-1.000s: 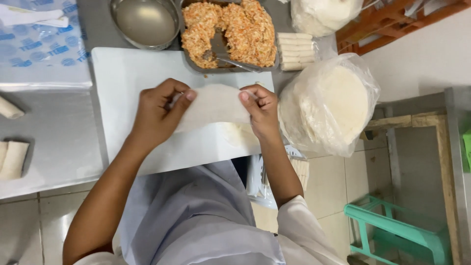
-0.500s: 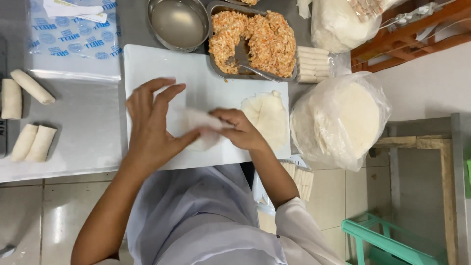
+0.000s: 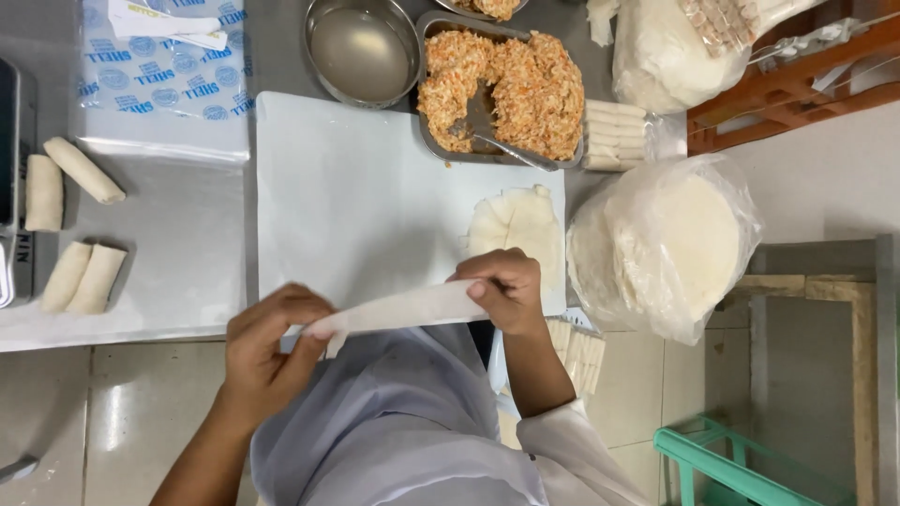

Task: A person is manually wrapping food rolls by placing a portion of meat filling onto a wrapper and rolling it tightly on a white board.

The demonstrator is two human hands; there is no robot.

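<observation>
Pinching a thin wrapper (image 3: 398, 309) between our left hand (image 3: 272, 351) and right hand (image 3: 506, 286), we seem mid-separating it, needing gentle laying onto the white board (image 3: 356, 197)

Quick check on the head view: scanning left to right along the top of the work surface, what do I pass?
Finished rolls → printed plastic sheet → round metal bowl → metal tray of orange filling → stack of pale sticks → bagged round wrappers.
</observation>
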